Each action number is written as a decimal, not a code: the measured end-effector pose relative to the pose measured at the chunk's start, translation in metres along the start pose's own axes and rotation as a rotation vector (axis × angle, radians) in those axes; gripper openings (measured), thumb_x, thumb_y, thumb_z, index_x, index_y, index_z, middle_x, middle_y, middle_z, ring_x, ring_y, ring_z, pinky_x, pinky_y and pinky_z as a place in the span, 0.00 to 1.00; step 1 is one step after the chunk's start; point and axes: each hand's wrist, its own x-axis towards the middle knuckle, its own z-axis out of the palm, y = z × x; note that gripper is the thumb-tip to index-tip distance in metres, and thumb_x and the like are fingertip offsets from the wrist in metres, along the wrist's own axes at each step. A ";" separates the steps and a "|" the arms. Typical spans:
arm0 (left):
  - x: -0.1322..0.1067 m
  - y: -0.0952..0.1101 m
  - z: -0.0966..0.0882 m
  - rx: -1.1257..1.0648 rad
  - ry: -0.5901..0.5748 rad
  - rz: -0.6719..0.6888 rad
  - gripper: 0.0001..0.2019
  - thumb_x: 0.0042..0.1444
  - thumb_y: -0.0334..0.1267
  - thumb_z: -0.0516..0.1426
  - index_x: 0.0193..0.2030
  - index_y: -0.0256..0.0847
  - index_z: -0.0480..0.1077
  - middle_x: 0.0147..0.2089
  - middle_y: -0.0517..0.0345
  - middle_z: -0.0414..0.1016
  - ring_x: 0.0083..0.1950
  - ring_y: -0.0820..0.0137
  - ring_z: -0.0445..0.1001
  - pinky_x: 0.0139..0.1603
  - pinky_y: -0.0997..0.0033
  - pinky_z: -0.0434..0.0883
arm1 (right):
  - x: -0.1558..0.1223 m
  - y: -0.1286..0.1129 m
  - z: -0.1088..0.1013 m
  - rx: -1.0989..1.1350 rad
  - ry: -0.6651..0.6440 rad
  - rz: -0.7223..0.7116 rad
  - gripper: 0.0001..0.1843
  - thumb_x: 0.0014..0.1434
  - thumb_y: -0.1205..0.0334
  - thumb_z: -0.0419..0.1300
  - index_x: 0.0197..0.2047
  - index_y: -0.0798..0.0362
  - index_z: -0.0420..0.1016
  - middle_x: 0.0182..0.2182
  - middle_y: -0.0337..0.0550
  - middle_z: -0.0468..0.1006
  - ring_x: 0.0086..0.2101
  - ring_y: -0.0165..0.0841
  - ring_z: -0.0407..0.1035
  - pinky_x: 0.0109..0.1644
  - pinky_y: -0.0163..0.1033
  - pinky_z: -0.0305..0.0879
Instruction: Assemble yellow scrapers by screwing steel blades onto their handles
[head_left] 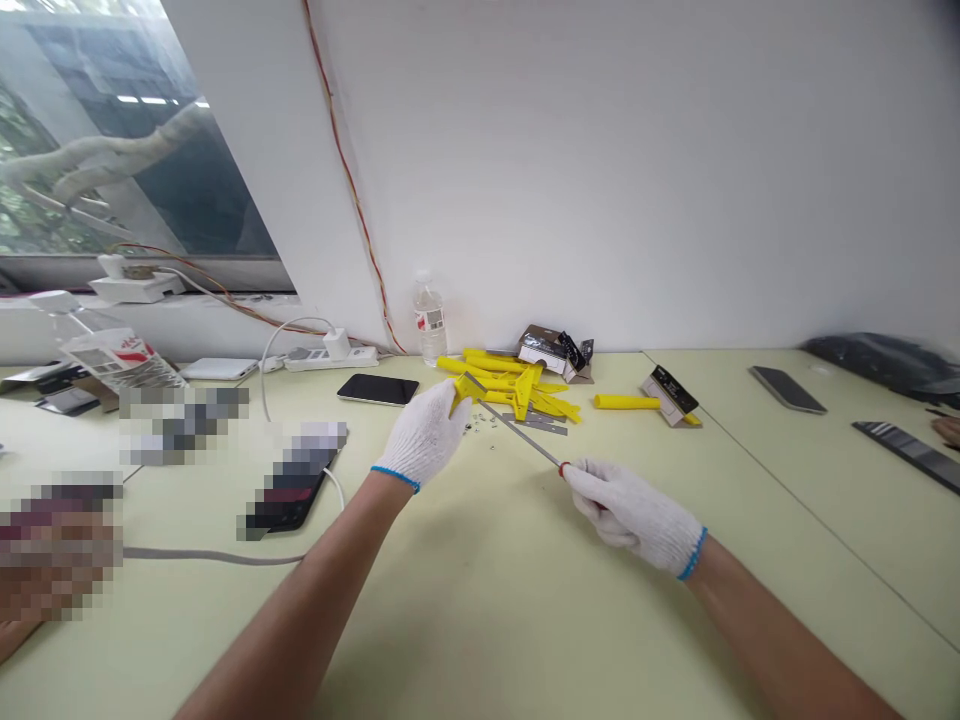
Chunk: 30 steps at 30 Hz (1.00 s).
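My left hand (431,430), in a white knit glove with a blue cuff, is closed around a yellow plastic scraper (466,386) with a metal edge. My right hand (626,505), gloved alike, grips a screwdriver (525,437) whose handle is hidden in the fingers; a red collar shows at the fist. The long shaft points left, its tip close to the scraper. Small screws (478,423) lie scattered below the tip. Behind them is a heap of yellow scraper parts (529,388) with flat metal blades (546,427) beside it.
Opened small boxes (544,346) stand by the wall. A yellow handle (626,402) pokes from another box (670,397). A clear bottle (430,322), a phone (377,389) and a power strip (330,357) sit at the back. Another person's hand (52,565) is at left, with a cable (217,556) nearby.
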 end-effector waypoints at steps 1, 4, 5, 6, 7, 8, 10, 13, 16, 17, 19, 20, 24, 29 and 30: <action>0.000 -0.001 0.000 0.001 -0.003 -0.007 0.09 0.69 0.41 0.52 0.37 0.42 0.67 0.40 0.52 0.80 0.37 0.64 0.75 0.37 0.67 0.60 | 0.001 0.003 0.001 0.000 0.014 -0.023 0.28 0.67 0.34 0.55 0.31 0.49 0.80 0.20 0.43 0.74 0.20 0.28 0.67 0.26 0.34 0.60; 0.001 -0.001 0.002 0.019 -0.025 -0.040 0.09 0.68 0.41 0.52 0.37 0.41 0.68 0.40 0.50 0.80 0.39 0.63 0.76 0.37 0.67 0.60 | 0.003 0.009 0.010 -0.005 0.121 -0.101 0.27 0.65 0.34 0.58 0.35 0.49 0.82 0.25 0.46 0.79 0.24 0.33 0.73 0.28 0.37 0.64; 0.001 -0.001 0.003 0.023 -0.032 -0.049 0.10 0.68 0.42 0.52 0.37 0.41 0.68 0.40 0.50 0.80 0.39 0.63 0.76 0.37 0.67 0.60 | 0.004 0.010 0.013 -0.006 0.157 -0.117 0.26 0.65 0.34 0.58 0.37 0.48 0.83 0.28 0.48 0.81 0.27 0.36 0.75 0.29 0.39 0.67; 0.001 0.000 0.003 0.024 -0.040 -0.056 0.09 0.69 0.42 0.52 0.38 0.41 0.67 0.41 0.49 0.80 0.38 0.63 0.76 0.37 0.68 0.60 | 0.005 0.011 0.016 -0.009 0.186 -0.128 0.25 0.65 0.35 0.58 0.38 0.47 0.83 0.31 0.49 0.82 0.30 0.39 0.77 0.31 0.41 0.69; 0.000 0.001 0.003 0.021 -0.044 -0.061 0.09 0.69 0.41 0.52 0.38 0.41 0.67 0.41 0.49 0.80 0.38 0.64 0.75 0.37 0.68 0.60 | 0.005 0.012 0.018 -0.013 0.211 -0.141 0.24 0.66 0.35 0.57 0.39 0.44 0.84 0.33 0.49 0.83 0.34 0.41 0.79 0.32 0.42 0.70; -0.001 0.002 0.003 0.016 -0.044 -0.063 0.09 0.69 0.41 0.52 0.38 0.41 0.67 0.40 0.50 0.80 0.37 0.64 0.75 0.37 0.68 0.60 | 0.005 0.012 0.019 -0.016 0.241 -0.159 0.23 0.67 0.36 0.56 0.39 0.41 0.84 0.35 0.50 0.83 0.36 0.43 0.80 0.33 0.43 0.70; -0.002 0.003 0.002 0.011 -0.040 -0.059 0.09 0.69 0.40 0.51 0.38 0.41 0.67 0.40 0.50 0.80 0.36 0.65 0.75 0.37 0.68 0.60 | 0.004 0.014 0.018 -0.004 0.263 -0.190 0.21 0.67 0.36 0.56 0.39 0.39 0.84 0.36 0.50 0.84 0.38 0.44 0.80 0.32 0.44 0.69; -0.003 0.004 -0.001 0.016 -0.046 -0.020 0.09 0.69 0.41 0.51 0.39 0.41 0.67 0.41 0.50 0.80 0.37 0.65 0.74 0.37 0.68 0.60 | 0.000 0.021 0.013 0.097 0.128 -0.155 0.23 0.68 0.36 0.55 0.34 0.41 0.82 0.30 0.47 0.82 0.29 0.36 0.78 0.26 0.39 0.64; -0.002 0.004 -0.004 0.002 -0.052 -0.013 0.09 0.69 0.42 0.51 0.40 0.41 0.67 0.42 0.50 0.80 0.38 0.65 0.74 0.38 0.68 0.61 | -0.004 0.026 0.009 0.213 -0.035 -0.063 0.24 0.68 0.36 0.54 0.33 0.43 0.80 0.23 0.42 0.78 0.19 0.25 0.70 0.22 0.34 0.56; -0.002 0.004 -0.005 -0.003 -0.053 -0.020 0.09 0.69 0.42 0.51 0.40 0.41 0.67 0.42 0.50 0.80 0.38 0.65 0.74 0.38 0.68 0.61 | -0.004 0.027 0.009 0.234 -0.052 -0.047 0.23 0.68 0.37 0.55 0.33 0.43 0.80 0.23 0.42 0.78 0.19 0.24 0.69 0.21 0.33 0.55; -0.002 0.005 -0.006 0.002 -0.059 -0.033 0.09 0.69 0.41 0.51 0.39 0.41 0.66 0.41 0.50 0.80 0.37 0.65 0.73 0.37 0.68 0.60 | -0.001 0.025 0.010 0.240 -0.016 -0.047 0.19 0.67 0.39 0.58 0.34 0.42 0.80 0.24 0.44 0.79 0.21 0.27 0.72 0.21 0.34 0.57; -0.002 0.006 -0.006 0.014 -0.064 -0.037 0.09 0.69 0.41 0.51 0.38 0.41 0.66 0.40 0.50 0.80 0.36 0.65 0.73 0.37 0.67 0.60 | 0.001 0.023 0.011 0.224 0.027 -0.063 0.17 0.66 0.41 0.60 0.35 0.41 0.81 0.26 0.45 0.80 0.24 0.31 0.75 0.22 0.35 0.59; -0.003 0.005 -0.004 0.042 -0.063 -0.051 0.09 0.69 0.41 0.51 0.37 0.42 0.64 0.39 0.49 0.79 0.37 0.64 0.74 0.37 0.66 0.60 | 0.007 0.014 0.017 0.080 0.216 -0.170 0.12 0.66 0.43 0.61 0.39 0.35 0.84 0.35 0.49 0.83 0.34 0.42 0.80 0.27 0.42 0.66; -0.003 0.006 -0.009 0.025 -0.109 -0.016 0.10 0.70 0.44 0.48 0.40 0.45 0.67 0.43 0.49 0.80 0.41 0.62 0.76 0.41 0.64 0.64 | 0.001 0.021 0.015 0.037 0.136 -0.160 0.20 0.69 0.39 0.55 0.37 0.37 0.85 0.30 0.48 0.83 0.27 0.35 0.77 0.24 0.38 0.61; -0.003 0.007 -0.011 0.030 -0.124 -0.029 0.11 0.71 0.45 0.48 0.42 0.46 0.68 0.44 0.50 0.80 0.42 0.61 0.76 0.42 0.64 0.65 | -0.001 0.025 0.013 0.038 0.074 -0.142 0.23 0.70 0.38 0.53 0.36 0.37 0.84 0.27 0.46 0.81 0.23 0.30 0.74 0.24 0.36 0.58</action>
